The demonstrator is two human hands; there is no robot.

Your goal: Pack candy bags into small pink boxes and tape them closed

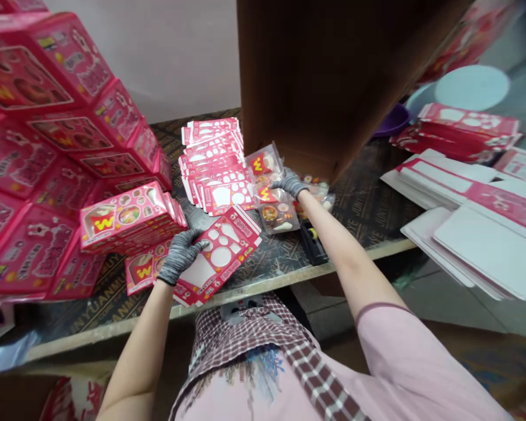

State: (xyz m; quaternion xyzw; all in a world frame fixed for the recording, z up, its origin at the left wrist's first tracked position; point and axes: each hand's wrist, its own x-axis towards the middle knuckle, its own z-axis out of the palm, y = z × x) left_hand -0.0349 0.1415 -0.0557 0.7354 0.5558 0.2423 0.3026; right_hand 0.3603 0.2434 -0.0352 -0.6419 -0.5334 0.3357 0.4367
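Note:
My left hand (182, 254), in a grey glove, grips the left side of a pink cut-out card (221, 254) near the table's front edge, its thumb over the top. My right hand (290, 183), also gloved, has its fingers on clear plastic packs (265, 190) with small toy food pieces inside. These packs lie beside an overlapping row of pink cut-out cards (219, 166). Left of my left hand is a stack of pink boxes (125, 216). A black object (312, 242) lies below my right wrist.
Pink boxes (70, 134) are piled high at the left. A large open carton (315, 76) stands at the back. Flat cartons (491, 234), pink packs (464, 131) and a purple bowl (392, 121) are at the right.

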